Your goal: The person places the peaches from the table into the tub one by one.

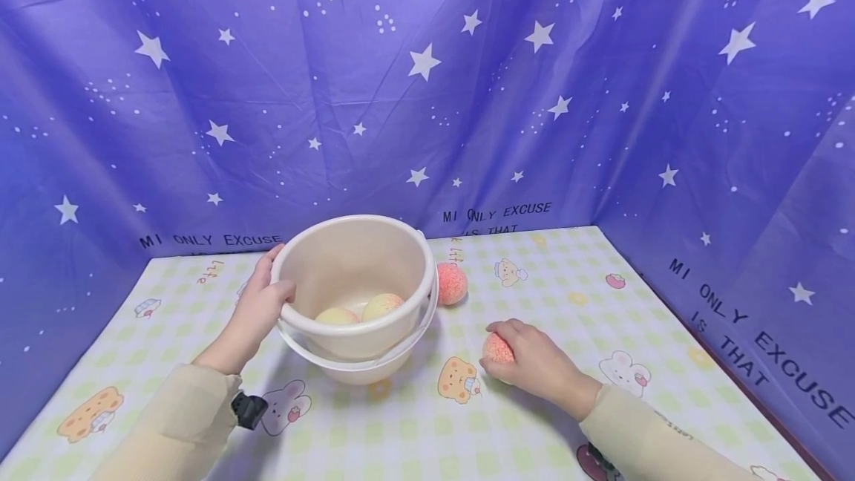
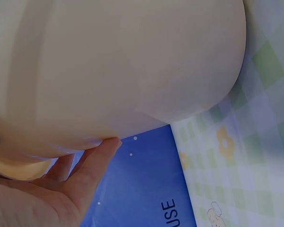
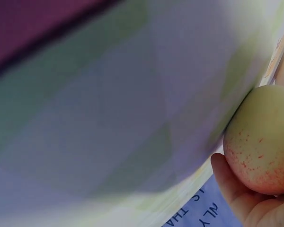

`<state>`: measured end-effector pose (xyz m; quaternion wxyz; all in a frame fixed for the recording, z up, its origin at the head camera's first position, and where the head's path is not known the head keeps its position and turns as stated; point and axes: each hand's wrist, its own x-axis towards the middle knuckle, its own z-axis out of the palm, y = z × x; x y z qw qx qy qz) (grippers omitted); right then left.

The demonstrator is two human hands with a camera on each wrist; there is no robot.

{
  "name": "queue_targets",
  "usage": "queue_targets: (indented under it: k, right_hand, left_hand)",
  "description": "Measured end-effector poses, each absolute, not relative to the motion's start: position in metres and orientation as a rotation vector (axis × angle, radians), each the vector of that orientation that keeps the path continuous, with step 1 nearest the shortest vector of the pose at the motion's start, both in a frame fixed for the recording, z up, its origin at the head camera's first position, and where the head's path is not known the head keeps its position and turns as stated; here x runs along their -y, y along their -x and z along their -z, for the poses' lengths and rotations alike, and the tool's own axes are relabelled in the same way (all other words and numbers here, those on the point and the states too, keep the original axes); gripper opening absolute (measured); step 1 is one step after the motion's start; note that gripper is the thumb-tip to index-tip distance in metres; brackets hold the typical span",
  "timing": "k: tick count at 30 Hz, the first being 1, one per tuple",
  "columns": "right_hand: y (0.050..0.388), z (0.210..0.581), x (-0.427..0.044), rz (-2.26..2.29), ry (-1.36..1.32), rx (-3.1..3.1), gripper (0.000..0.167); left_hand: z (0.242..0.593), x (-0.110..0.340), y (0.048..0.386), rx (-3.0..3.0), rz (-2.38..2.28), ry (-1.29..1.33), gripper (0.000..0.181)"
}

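A cream plastic bucket point(image 1: 354, 266) stands on the left half of the table, its white handle lowered along the front. My left hand point(image 1: 257, 310) grips the bucket's left rim, thumb over the edge; the left wrist view shows fingers against the outer wall. Inside lie two yellow-and-red peaches, one peach point(image 1: 383, 306) beside another peach point(image 1: 337, 315). To the bucket's right, my right hand point(image 1: 537, 358) holds a peach point(image 1: 497, 348) low at the tabletop. In the right wrist view this peach point(image 3: 260, 137) is yellow with red speckles. Another pinkish-red peach point(image 1: 453, 284) rests just right of the bucket.
A checked green-and-white tablecloth point(image 1: 374, 436) with cartoon animals covers the table. Purple star-printed curtains point(image 1: 320, 95) hang behind it and on both sides. A dark wrist strap piece point(image 1: 249, 410) sits at my left cuff.
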<state>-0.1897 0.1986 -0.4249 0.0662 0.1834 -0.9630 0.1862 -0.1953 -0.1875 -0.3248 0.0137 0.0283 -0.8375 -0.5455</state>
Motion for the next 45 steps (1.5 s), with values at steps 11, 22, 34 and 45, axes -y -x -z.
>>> queue_targets:
  k: [11,22,34,45]
  right_hand:
    - [0.1875,0.4274,-0.1959,-0.547,-0.543,2.907,0.051]
    - [0.1879,0.4272,-0.1960,-0.546,-0.564,2.898,0.051]
    - [0.1892,0.4274,-0.1956,-0.531,-0.560,2.903,0.051]
    - [0.1887,0.4228,-0.1943,-0.521,-0.542,2.936,0.051]
  left_hand:
    - [0.3254,0.1879,0.1952,2.617,1.695,-0.093,0.091]
    - [0.3257,0.1881,0.1957,2.614,1.704,-0.087,0.091]
    - [0.3251,0.1882,0.1948,2.611,1.703,-0.089,0.091]
    - [0.3254,0.1873,0.1960,2.605,1.724,-0.091,0.092]
